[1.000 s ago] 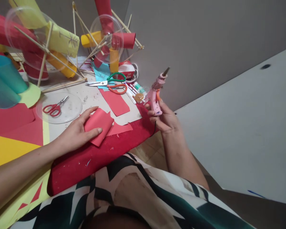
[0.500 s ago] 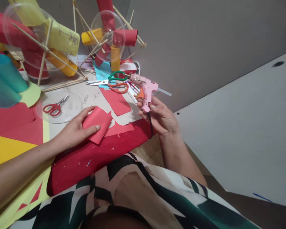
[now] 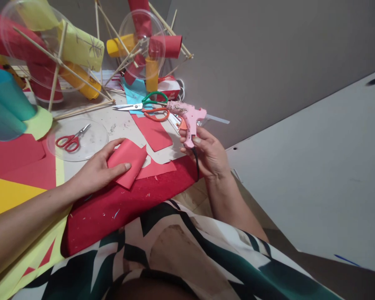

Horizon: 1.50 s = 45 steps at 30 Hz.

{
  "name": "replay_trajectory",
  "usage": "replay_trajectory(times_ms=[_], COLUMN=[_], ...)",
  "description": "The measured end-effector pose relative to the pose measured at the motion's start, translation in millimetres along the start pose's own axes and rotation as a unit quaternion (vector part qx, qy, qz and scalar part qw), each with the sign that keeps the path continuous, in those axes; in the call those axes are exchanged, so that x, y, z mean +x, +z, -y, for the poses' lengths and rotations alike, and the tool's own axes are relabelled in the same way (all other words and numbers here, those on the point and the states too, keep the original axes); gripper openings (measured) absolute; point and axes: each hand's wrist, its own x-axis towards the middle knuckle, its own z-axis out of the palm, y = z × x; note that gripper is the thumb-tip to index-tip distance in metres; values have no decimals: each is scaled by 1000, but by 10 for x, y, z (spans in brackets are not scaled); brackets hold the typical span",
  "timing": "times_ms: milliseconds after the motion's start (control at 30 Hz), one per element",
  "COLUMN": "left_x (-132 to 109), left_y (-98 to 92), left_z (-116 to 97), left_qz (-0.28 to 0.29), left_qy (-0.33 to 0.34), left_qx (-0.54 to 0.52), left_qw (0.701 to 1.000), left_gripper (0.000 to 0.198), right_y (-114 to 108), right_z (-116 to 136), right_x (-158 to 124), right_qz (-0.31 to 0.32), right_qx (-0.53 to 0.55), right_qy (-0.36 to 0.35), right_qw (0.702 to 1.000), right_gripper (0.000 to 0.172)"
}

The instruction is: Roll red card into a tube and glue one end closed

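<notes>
My left hand (image 3: 101,171) grips a folded piece of red paper (image 3: 129,160) near the table's front edge, thumb on top and fingers behind it. In my right hand (image 3: 208,152) is a pink hot glue gun (image 3: 190,116), held by its handle, with a clear glue stick (image 3: 218,119) poking out of the back. Its nozzle points left, close to the handles of the scissors with green and orange grips (image 3: 154,109). A black cord (image 3: 196,162) hangs from the handle. Flat red paper (image 3: 151,133) lies between my hands.
Small red scissors (image 3: 69,141) rest on a clear plastic lid (image 3: 96,152). Stick frames with paper tubes (image 3: 165,46) and clear discs stand at the back. A teal paper cylinder (image 3: 6,104) is at the left. A grey wall (image 3: 268,54) borders the table's right side.
The glue gun has turned slightly, its nozzle end dropping a little and now more level. My right hand has shifted slightly left. My left hand and the red paper hold almost still.
</notes>
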Motion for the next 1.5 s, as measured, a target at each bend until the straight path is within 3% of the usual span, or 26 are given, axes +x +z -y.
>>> replay_trajectory(times_ms=[433,600,700,767,900,1000,1167,1333,1500], left_x=[18,3,1,0,12,29,41,57,88], left_y=[17,6,-4,4,51,64,31,11,16], left_z=[26,12,-11,-35,-69,-66,-48,-30,20], left_qz=[-6,-8,-14,-11,-13,-38,-39,-30,-43], left_qy=[6,5,-11,-38,-84,-83,-85,-92,-91], left_qx=[1,-13,-53,-138,-393,-469,-504,-508,-518], left_qw=[1000,1000,998,990,915,878,859,856,850], left_gripper=[77,78,78,77,73,60,34,39,47], right_y=[28,66,38,18,98,252,492,751,851], right_z=[-23,-22,48,104,170,252,431,182,-127], right_x=[27,11,3,14,70,126,311,550,644], right_qz=[-11,-17,-48,-50,71,107,104,196,266], right_qx=[5,-5,-19,-24,-38,-22,64,29,-5], right_qy=[-13,-26,-86,-98,44,62,-34,49,95], right_qw=[1000,1000,995,994,996,992,992,979,959], right_gripper=[38,45,44,38,39,43,55,27,33])
